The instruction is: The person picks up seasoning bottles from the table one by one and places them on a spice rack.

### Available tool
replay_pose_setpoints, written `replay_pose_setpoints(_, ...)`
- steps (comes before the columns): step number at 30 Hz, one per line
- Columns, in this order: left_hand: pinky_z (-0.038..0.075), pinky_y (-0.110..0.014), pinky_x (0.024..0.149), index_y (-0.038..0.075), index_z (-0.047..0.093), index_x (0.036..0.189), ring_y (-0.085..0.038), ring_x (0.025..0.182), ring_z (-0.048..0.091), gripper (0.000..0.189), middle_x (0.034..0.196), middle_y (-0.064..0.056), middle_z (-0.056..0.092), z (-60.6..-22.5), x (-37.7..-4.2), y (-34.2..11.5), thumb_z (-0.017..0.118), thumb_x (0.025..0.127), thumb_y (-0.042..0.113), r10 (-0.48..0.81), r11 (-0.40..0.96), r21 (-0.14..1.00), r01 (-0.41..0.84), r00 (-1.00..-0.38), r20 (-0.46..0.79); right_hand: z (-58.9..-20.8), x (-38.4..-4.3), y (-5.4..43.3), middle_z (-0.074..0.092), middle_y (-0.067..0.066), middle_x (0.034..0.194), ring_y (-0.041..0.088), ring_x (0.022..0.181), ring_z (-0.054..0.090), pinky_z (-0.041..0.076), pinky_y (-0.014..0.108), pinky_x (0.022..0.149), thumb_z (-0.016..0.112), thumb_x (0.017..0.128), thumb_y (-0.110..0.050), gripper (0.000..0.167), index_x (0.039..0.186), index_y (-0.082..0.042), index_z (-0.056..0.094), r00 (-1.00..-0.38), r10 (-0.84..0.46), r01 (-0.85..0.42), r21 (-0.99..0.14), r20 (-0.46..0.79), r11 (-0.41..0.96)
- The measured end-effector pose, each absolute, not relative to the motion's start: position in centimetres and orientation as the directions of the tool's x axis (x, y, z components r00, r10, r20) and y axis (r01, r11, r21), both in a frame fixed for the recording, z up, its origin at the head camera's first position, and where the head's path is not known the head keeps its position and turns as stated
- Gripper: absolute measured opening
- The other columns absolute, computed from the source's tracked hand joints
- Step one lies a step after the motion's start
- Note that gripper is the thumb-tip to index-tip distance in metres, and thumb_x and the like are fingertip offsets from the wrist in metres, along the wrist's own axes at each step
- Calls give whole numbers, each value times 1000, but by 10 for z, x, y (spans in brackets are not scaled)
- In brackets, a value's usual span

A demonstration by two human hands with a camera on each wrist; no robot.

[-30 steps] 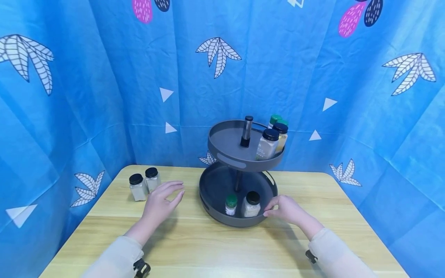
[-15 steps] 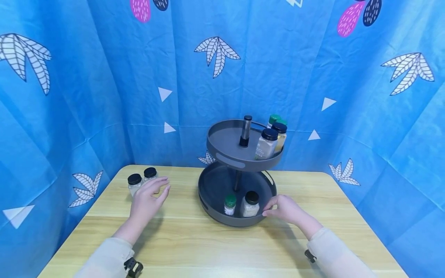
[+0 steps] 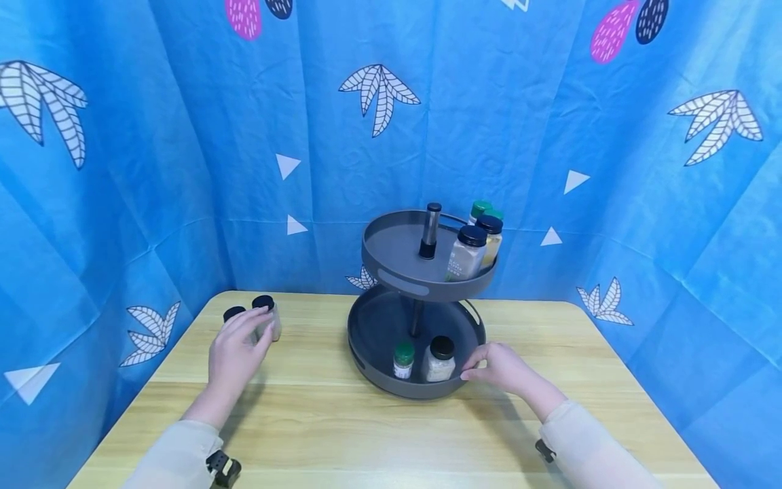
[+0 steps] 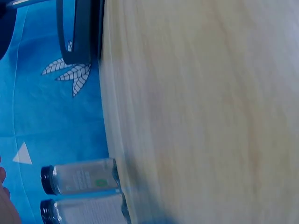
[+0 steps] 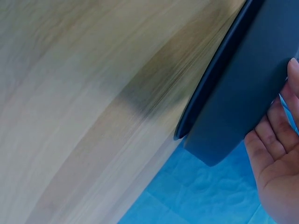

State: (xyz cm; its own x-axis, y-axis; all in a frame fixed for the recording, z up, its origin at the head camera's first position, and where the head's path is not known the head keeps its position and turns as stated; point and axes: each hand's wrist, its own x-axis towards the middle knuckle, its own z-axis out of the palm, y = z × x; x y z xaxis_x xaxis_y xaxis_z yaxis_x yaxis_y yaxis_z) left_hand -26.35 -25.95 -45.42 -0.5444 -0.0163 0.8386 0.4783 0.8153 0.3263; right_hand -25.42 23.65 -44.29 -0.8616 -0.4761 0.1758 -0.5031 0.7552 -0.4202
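Note:
A dark grey two-tier spice rack (image 3: 408,388) stands on the table. At the right side of its lower tray, my right hand (image 3: 504,370) pinches the rim; in the right wrist view the thumb lies on the tray's outer wall (image 5: 233,102). My left hand (image 3: 235,353) is by two black-lidded spice jars at the left, fingers slightly bent and nothing in its grasp. One jar (image 3: 276,326) stands behind its fingertips; the other jar (image 3: 234,312) is mostly hidden by the hand. Both jars (image 4: 86,177) appear side by side in the left wrist view.
On the lower tray are a small green-capped bottle (image 3: 403,361) and a black-lidded jar (image 3: 438,367). The upper tray (image 3: 397,248) bears black-lidded jars (image 3: 466,258) and green-capped bottles (image 3: 479,209) at its right. A blue curtain (image 3: 379,170) hangs behind the wooden table (image 3: 342,435).
My left hand has moved left, from beside the rack to the two jars. The right hand stays at the lower tray's rim, and the rack has not turned.

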Motion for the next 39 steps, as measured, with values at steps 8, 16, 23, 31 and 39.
replay_pose_setpoints(8, 47, -50, 97, 6, 77, 106, -37, 110, 64, 24, 116, -12, 72, -459, -266, -272, 78, 82, 7, -37, 833, 325, 447, -542, 840, -447, -257, 238, 73, -7, 88, 18, 87, 68, 56, 40, 82, 83, 82, -27, 7, 81, -21, 79, -864, -473, -498, -423, 170, 757)
replay_pose_setpoints(16, 46, -48, 101, 3, 76, 106, -40, 110, 64, 25, 116, -15, 72, -461, -269, -288, 77, 82, 7, -68, 852, 329, 407, -538, 840, -446, -257, 237, 73, -6, 89, 20, 88, 68, 56, 41, 82, 82, 82, -27, 7, 81, -21, 79, -867, -468, -491, -445, 170, 749)
replay_pose_setpoints(23, 47, -53, 93, 2, 76, 106, -39, 110, 64, 24, 115, -15, 72, -462, -272, -297, 77, 82, 6, -77, 864, 331, 379, -549, 832, -448, -257, 239, 73, -7, 89, 20, 89, 69, 55, 42, 83, 83, 82, -27, 7, 81, -21, 78, -872, -458, -482, -453, 170, 750)
replay_pose_setpoints(31, 48, -53, 93, 2, 76, 107, -39, 110, 64, 24, 116, -15, 71, -462, -277, -306, 76, 83, 7, -76, 884, 324, 337, -581, 810, -448, -257, 239, 73, -8, 88, 19, 89, 69, 55, 42, 84, 82, 82, -26, 6, 81, -22, 78, -875, -452, -479, -450, 174, 754)
replay_pose_setpoints(39, 48, -54, 95, 1, 75, 106, -41, 111, 63, 24, 117, -16, 71, -463, -283, -310, 76, 84, 9, -64, 893, 321, 315, -618, 784, -449, -257, 239, 73, -8, 89, 19, 89, 69, 55, 42, 85, 82, 82, -26, 5, 81, -22, 79, -877, -448, -474, -453, 172, 755)
